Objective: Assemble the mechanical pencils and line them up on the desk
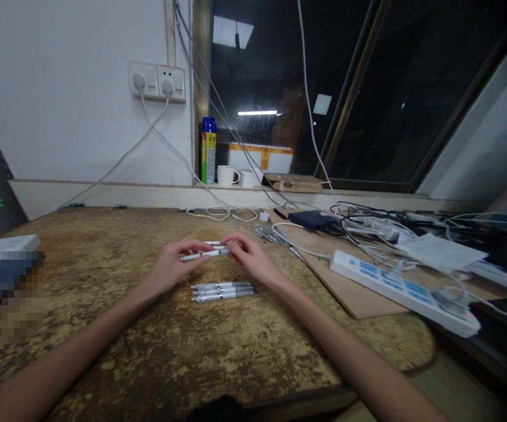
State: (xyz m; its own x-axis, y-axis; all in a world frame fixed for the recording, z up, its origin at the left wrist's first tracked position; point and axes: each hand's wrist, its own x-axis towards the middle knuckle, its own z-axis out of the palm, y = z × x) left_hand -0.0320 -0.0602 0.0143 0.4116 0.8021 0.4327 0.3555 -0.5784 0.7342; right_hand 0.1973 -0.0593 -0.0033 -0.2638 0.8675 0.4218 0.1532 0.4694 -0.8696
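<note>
White pen (216, 253) between left grip (174, 261) and right grip (250, 257), pens (223, 292) nearer

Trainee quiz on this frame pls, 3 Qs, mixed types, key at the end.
1. What is the left grip holding?
2. True or false: the white power strip lies to the left of both arms.
3. Compared with the left grip, the group of loose pens on the tabletop lies: (a) farther from the camera; (b) nearer the camera; (c) up by the wall sockets.

Key:
1. A white-and-grey pen.
2. False; the white power strip is on the right.
3. b
</note>
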